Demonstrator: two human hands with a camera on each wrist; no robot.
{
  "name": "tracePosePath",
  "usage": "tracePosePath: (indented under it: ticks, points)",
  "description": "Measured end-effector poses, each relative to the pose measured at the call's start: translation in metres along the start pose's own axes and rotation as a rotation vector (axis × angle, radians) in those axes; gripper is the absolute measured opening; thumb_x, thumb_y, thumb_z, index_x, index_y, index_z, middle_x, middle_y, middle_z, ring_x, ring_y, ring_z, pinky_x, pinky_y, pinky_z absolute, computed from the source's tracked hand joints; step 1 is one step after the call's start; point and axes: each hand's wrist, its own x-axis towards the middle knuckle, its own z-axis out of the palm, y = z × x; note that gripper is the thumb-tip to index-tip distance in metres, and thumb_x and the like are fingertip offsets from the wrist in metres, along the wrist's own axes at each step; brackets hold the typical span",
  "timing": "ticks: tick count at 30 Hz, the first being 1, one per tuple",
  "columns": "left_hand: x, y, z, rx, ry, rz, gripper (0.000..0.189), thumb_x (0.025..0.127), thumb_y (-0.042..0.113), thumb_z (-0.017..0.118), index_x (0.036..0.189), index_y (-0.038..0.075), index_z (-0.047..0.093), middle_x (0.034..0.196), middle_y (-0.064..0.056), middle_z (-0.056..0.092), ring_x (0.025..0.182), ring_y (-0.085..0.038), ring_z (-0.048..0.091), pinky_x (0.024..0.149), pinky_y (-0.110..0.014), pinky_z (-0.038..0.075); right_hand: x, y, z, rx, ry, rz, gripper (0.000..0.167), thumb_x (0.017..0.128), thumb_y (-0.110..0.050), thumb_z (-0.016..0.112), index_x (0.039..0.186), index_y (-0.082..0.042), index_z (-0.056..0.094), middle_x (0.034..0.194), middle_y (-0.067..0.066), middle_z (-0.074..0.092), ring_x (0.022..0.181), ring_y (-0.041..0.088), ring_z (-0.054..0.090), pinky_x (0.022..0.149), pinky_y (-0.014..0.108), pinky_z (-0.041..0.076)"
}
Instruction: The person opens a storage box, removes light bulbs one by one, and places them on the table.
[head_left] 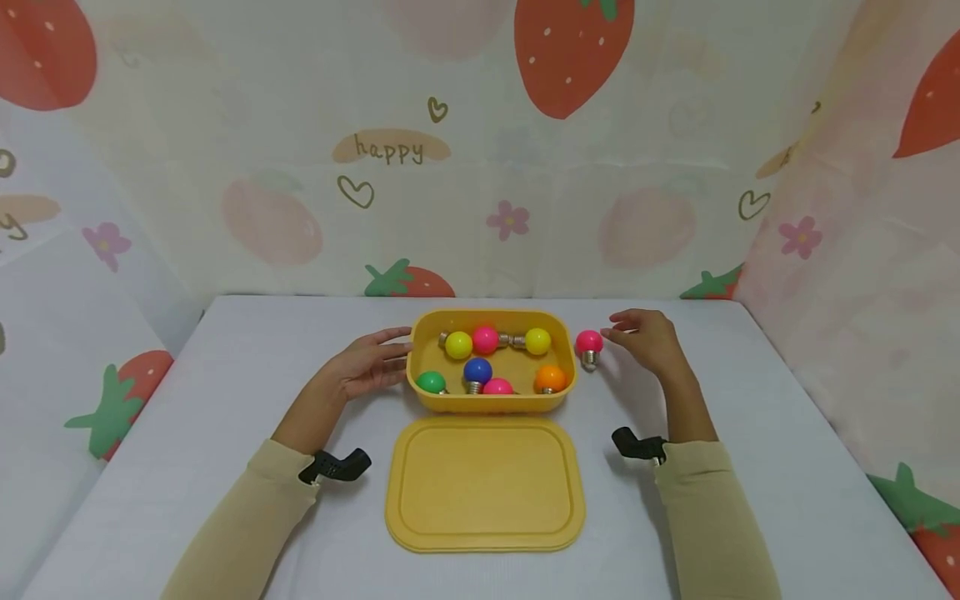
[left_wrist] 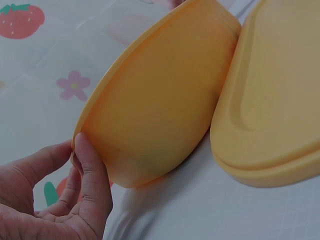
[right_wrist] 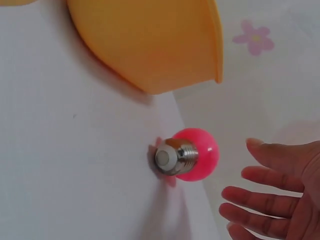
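Observation:
A yellow box (head_left: 491, 403) stands on the table, holding several bulbs with metal screw bases, among them a blue bulb (head_left: 477, 370), a green bulb (head_left: 431, 382) and an orange bulb (head_left: 551, 377). My left hand (head_left: 371, 362) touches the box's left end; in the left wrist view its fingertips meet the rim and outer wall. Outside the box, to its right, a pink bulb (head_left: 589, 342) lies with its base towards me. Just right of it is my right hand (head_left: 647, 337), fingers spread and holding nothing; the right wrist view shows a gap between hand and bulb.
In front of the box a yellow lid (head_left: 485, 485) lies flat on the white table (head_left: 330, 550). A printed cloth (head_left: 510, 167) with strawberries and flowers stands behind and at the sides. Each wrist wears a black camera mount (head_left: 341, 465).

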Motion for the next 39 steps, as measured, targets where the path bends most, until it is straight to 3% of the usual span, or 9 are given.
tracePosePath:
  ticks: [13, 22, 39]
  points:
    - [0.001, 0.000, -0.001, -0.011, -0.001, 0.002, 0.058, 0.103, 0.012, 0.060, 0.156, 0.015, 0.038, 0.123, -0.013, 0.058, 0.092, -0.018, 0.065, 0.077, -0.028, 0.062, -0.015, -0.033, -0.011, -0.004, 0.080, -0.185, 0.043, 0.098, -0.027, 0.071, 0.130, 0.000, 0.064, 0.124, 0.022, 0.067, 0.111, 0.039, 0.064, 0.090, 0.052, 0.058]
    - [-0.001, 0.000, 0.000, 0.000, 0.003, -0.002, 0.057, 0.104, 0.013, 0.060, 0.156, 0.016, 0.038, 0.125, -0.013, 0.056, 0.096, -0.019, 0.064, 0.078, -0.027, 0.061, -0.027, -0.058, -0.001, 0.023, 0.059, -0.253, 0.040, 0.096, -0.026, 0.072, 0.129, -0.002, 0.066, 0.120, 0.019, 0.069, 0.108, 0.036, 0.066, 0.087, 0.051, 0.059]
    - [0.000, 0.001, -0.001, -0.008, -0.007, 0.002, 0.058, 0.104, 0.012, 0.059, 0.157, 0.014, 0.036, 0.120, -0.011, 0.059, 0.094, -0.018, 0.065, 0.077, -0.028, 0.062, -0.035, -0.086, 0.030, 0.019, -0.062, -0.333, 0.039, 0.096, -0.025, 0.073, 0.126, -0.001, 0.068, 0.122, 0.017, 0.070, 0.104, 0.033, 0.067, 0.087, 0.046, 0.060]
